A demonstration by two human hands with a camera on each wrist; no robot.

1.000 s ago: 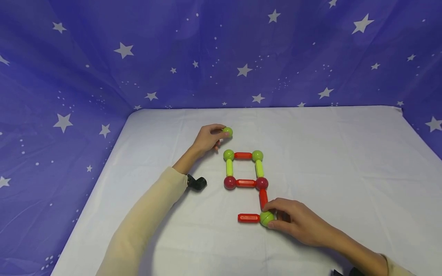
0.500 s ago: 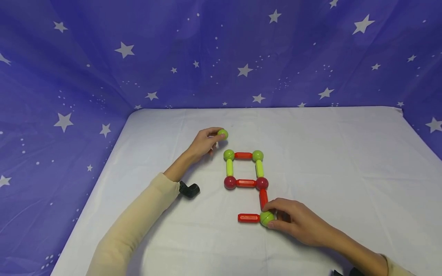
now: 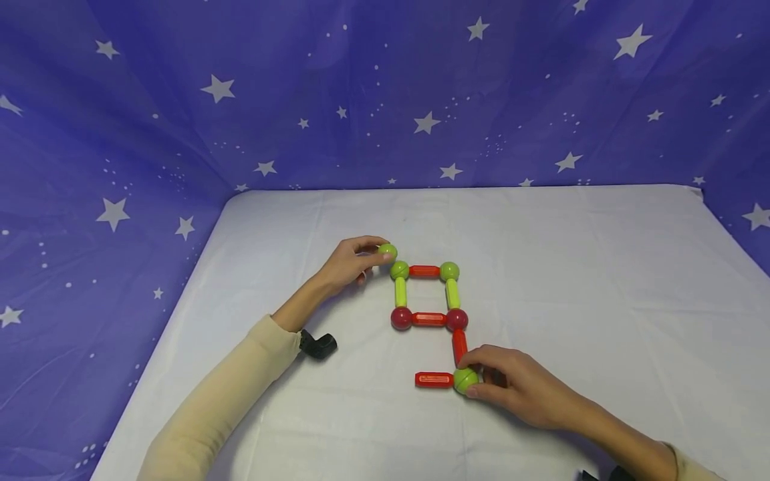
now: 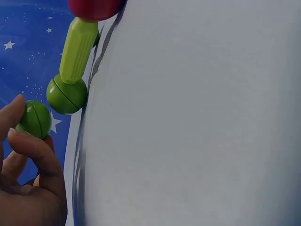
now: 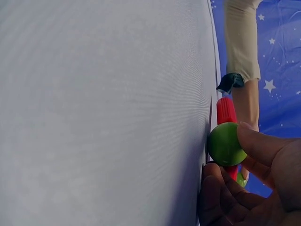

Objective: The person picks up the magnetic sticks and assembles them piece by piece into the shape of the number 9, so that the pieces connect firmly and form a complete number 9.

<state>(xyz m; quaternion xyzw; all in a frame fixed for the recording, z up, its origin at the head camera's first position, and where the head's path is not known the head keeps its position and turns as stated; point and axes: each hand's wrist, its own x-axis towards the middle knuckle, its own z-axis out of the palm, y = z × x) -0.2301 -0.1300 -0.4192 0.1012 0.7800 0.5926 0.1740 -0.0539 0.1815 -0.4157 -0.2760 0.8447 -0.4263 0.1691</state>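
My left hand (image 3: 351, 260) pinches a green ball (image 4: 36, 118) between thumb and fingers, close behind the square's far left green ball (image 3: 400, 270). In the left wrist view a small gap shows between these two balls. The square has another green ball (image 3: 449, 271) at far right, red balls (image 3: 401, 318) at its near corners, red rods across and yellow-green rods (image 3: 400, 292) at the sides. From the near right red ball (image 3: 457, 318) a red rod (image 3: 460, 346) runs down to a green ball (image 3: 466, 380), which my right hand (image 3: 523, 387) pinches. Another red rod (image 3: 434, 379) points left from it.
A white cloth (image 3: 601, 287) covers the table. Behind and beside it hangs a blue curtain (image 3: 361, 80) with white stars. A black camera mount (image 3: 319, 345) sticks out from the left wrist.
My left hand has come nearer and a little to the left with its green ball, closing in on the square's far left corner. My right hand has stayed still on its ball.
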